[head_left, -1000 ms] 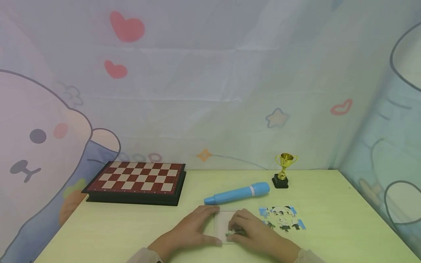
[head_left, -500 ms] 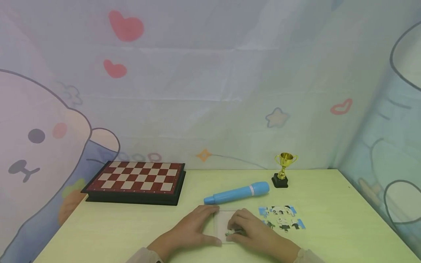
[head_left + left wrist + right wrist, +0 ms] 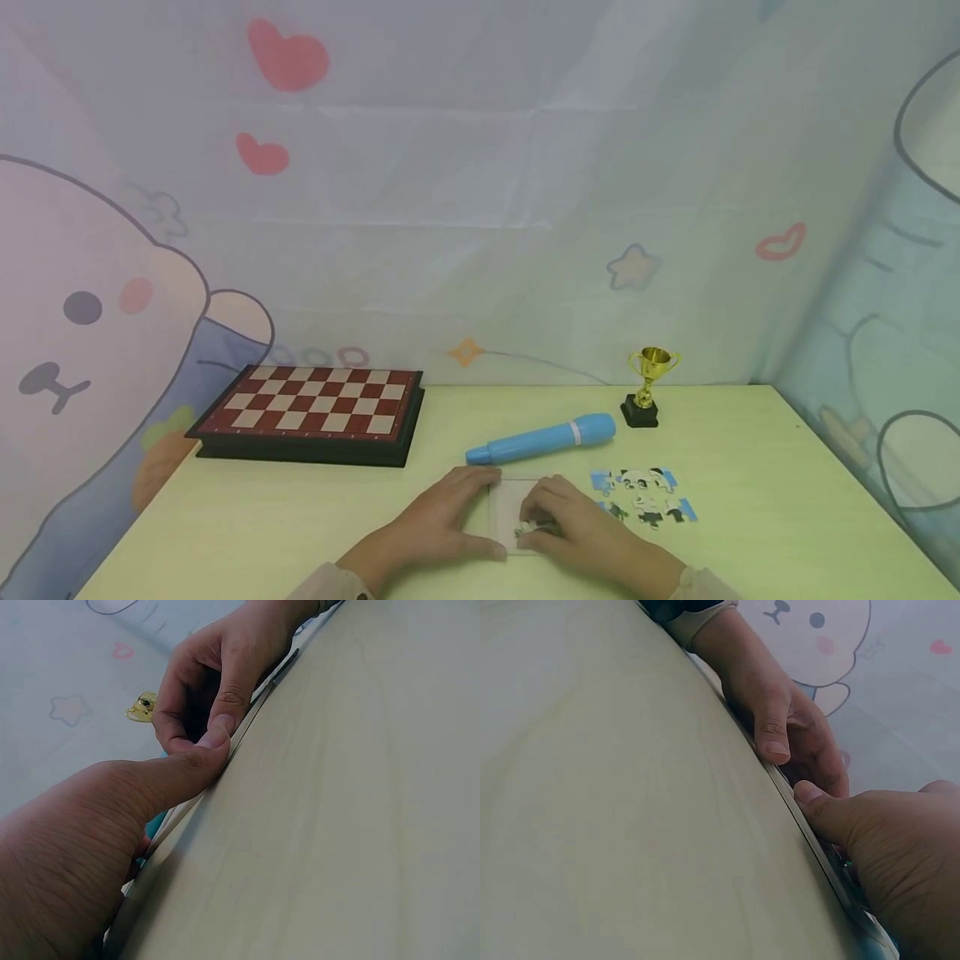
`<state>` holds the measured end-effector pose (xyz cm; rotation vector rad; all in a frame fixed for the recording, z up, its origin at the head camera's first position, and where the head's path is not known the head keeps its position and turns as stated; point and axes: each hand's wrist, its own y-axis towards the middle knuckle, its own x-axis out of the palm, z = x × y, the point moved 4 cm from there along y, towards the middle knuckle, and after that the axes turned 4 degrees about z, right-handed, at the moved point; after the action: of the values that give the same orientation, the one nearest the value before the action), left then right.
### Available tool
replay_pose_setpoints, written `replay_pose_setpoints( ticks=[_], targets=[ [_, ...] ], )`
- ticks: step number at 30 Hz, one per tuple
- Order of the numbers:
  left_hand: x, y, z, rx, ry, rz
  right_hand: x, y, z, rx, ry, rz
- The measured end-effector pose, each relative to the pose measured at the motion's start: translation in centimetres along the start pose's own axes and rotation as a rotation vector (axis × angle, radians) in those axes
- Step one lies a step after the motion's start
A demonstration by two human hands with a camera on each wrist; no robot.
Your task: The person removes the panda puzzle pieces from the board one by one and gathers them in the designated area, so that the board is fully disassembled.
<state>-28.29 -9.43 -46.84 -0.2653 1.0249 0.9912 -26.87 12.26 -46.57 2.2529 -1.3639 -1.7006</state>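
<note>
- Two hands working close together at 6 o'clock on the table, both on a thin pale puzzle tray lying flat there.
- Left hand lying at the tray's 9 o'clock edge, fingers fairly straight along the far side and thumb pressed against the near edge; judging from that, bracing the tray so that it cannot slide.
- Right hand resting over the tray's 3 o'clock half, fingers curled down, fingertips pinching or pressing a small dark-printed puzzle piece at the near edge, probably seating it; exact grip too small to tell.
- In the left wrist view, thumb of the left hand meeting the right hand at the tray's thin rim; in the right wrist view, both thumbs lying on that same edge.
- Waiting loose at 3 o'clock of the tray, just beside the right hand: a cluster of blue, white and black puzzle pieces, likely kept within easy reach.
- Lying at 12 o'clock of the tray: a blue pen-shaped toy; standing farther back at 1 o'clock: a small gold trophy on a black base.
- Sitting well apart at 10 o'clock: a red-and-cream chessboard.
- Surface pale yellow-green, smooth; hanging around it, a cartoon-printed curtain with hearts, stars and a bear face.
</note>
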Motion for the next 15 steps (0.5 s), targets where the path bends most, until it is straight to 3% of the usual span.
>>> replay_pose_setpoints(
  ticks=[6, 15],
  targets=[
    [-0.01, 0.16, -0.08, 0.01, 0.015, 0.004, -0.21, -0.02, 0.04, -0.006, 0.017, 0.023],
    [0.06, 0.08, -0.08, 0.015, 0.043, -0.005, -0.51, 0.39, -0.5, -0.102, 0.016, 0.06]
  ],
)
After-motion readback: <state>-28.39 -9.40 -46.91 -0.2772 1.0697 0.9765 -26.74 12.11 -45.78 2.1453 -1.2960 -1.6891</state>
